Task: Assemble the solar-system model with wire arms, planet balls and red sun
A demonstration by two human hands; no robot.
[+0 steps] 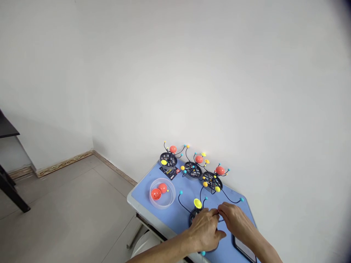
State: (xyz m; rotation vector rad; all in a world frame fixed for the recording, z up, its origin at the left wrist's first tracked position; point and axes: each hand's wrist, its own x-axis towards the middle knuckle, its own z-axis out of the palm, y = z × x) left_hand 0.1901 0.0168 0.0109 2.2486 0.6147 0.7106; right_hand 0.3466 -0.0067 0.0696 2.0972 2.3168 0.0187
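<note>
Near the front of the table, a solar system model with a round black base point(192, 216), curved black arms and a yellow ringed planet point(197, 203) is partly hidden by my hands. My left hand point(205, 227) lies over the model, its fingers closed on it and the thumb sticking out to the right. My right hand point(232, 216) is at the model's right side, its fingertips pinched together against my left fingers. A bit of dark arm shows between the two hands; what the right fingertips hold is hidden. Blue balls point(181, 192) tip some arms.
Three similar models point(168, 159) with red balls stand along the back of the blue table point(172, 215). A printed card point(170, 173) lies by the left one. Red ball pieces sit in a clear round tub point(173, 193). At right lies a phone point(245, 250); a wall rises behind.
</note>
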